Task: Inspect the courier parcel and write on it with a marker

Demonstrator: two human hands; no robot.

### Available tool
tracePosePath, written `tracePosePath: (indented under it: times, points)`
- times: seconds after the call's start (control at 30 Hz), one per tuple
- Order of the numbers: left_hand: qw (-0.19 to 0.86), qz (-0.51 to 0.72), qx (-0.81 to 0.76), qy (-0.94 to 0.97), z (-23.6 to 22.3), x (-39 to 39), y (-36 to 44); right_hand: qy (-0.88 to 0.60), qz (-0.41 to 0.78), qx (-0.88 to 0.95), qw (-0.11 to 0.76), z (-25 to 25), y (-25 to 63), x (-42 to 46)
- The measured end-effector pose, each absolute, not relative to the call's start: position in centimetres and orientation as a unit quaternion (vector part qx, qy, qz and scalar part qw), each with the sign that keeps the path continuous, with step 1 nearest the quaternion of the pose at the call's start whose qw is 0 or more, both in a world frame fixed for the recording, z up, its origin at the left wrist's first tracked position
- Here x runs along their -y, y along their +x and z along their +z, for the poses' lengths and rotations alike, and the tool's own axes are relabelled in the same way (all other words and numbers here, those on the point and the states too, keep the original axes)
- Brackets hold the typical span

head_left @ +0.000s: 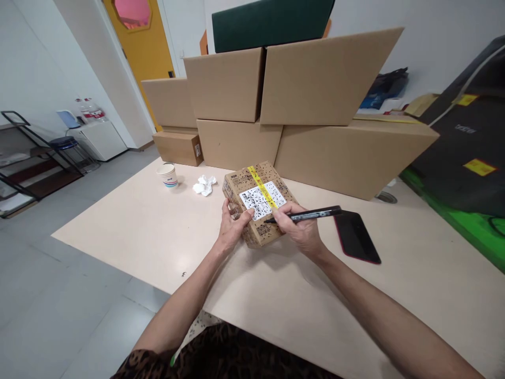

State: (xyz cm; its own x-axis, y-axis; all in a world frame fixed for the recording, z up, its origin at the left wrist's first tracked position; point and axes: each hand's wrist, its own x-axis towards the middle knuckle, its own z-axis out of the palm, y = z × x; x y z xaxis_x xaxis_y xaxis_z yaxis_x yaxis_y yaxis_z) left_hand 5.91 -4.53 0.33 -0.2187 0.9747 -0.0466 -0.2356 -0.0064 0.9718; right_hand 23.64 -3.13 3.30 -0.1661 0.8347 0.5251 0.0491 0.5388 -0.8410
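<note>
A small cardboard box is held tilted over the table. It bears a white label with black marks and a strip of yellow tape; black spots dot the cardboard around them. My left hand grips the box's near left side, thumb on top by the label. Between the fingers of my right hand is a black marker, its tip pointing left at the box's near end below the label. Whether the tip touches the cardboard I cannot tell. That hand also rests against the box's right edge.
Large cardboard boxes are stacked along the table's back, a dark green box on top. On the table a paper cup and crumpled tissue stand left; a dark phone-like device lies right.
</note>
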Motion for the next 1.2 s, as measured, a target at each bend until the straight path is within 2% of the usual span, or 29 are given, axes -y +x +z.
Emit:
tracePosePath:
  times: [0.13,0.33,0.5,0.67,0.87,1.03,1.2]
  points:
    - [0.502,0.607,-0.496,0.364,0.2,4.5,5.8,-0.324,0.347,0.660,0.583,3.1,24.2,2.8]
    - [0.503,0.612,-0.492,0.361,0.0,4.3,5.8,-0.312,0.325,0.728,0.516,3.2,24.7,2.9]
    - [0.508,0.608,-0.497,0.354,0.5,4.4,5.9,-0.321,0.325,0.675,0.579,3.1,24.7,2.6]
    - [0.510,0.606,-0.497,0.355,0.7,4.5,6.1,-0.333,0.313,0.707,0.540,2.8,24.4,2.5]
    - [0.506,0.606,-0.494,0.364,0.5,4.5,6.0,-0.332,0.341,0.651,0.592,2.8,24.5,2.2]
    - [0.490,0.602,-0.507,0.375,0.1,4.3,5.9,-0.326,0.333,0.703,0.537,2.7,24.2,2.2]
    - [0.483,0.596,-0.515,0.383,-0.1,4.3,5.9,-0.343,0.351,0.632,0.600,2.8,24.7,2.1]
